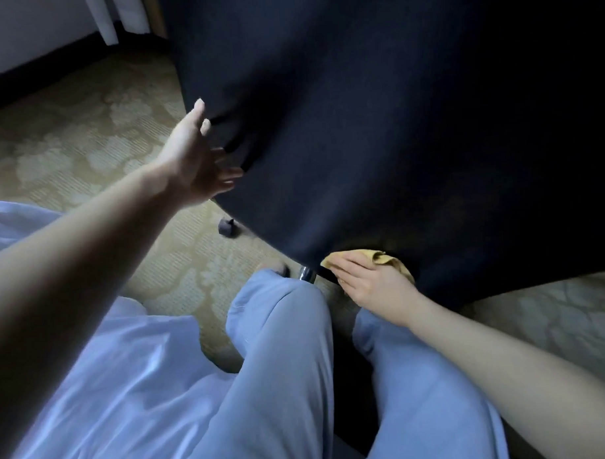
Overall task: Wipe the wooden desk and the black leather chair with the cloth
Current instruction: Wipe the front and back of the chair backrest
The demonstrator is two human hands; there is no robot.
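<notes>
— Where are the hands?

— The left hand (196, 161) is released, fingers spread, palm turned to the left edge of the chair (394, 140). It's blurred, so I can't tell whether the fingertips touch the leather or stop just short. The right hand (371, 282) lies low, fingers flat on the yellow cloth (381, 257) and pressing it at the chair's bottom edge. The thumb is hidden, so I see a press, not a pinch.

— And the chair, from there?

— Straight ahead of both hands, filling the upper right of the view. It looks like the back panel. Its long axis runs from the bottom edge by the cloth up and away from the person, so nearly all the leather lies above and beyond the right hand.

— Which hand is nearer the work?

— The right, and it has the cloth. I'd judge the next stroke goes upward or sideways along that panel, while the left hand is placed to steady or turn the chair.

— Anything in the way?

— A chrome post (306, 273) stands just left of the cloth, and a caster (226, 227) sits on the carpet (85, 134) below the left hand. The person's knees (280, 333) are close under the chair.

— The desk?

— I can't make it out here.
</notes>
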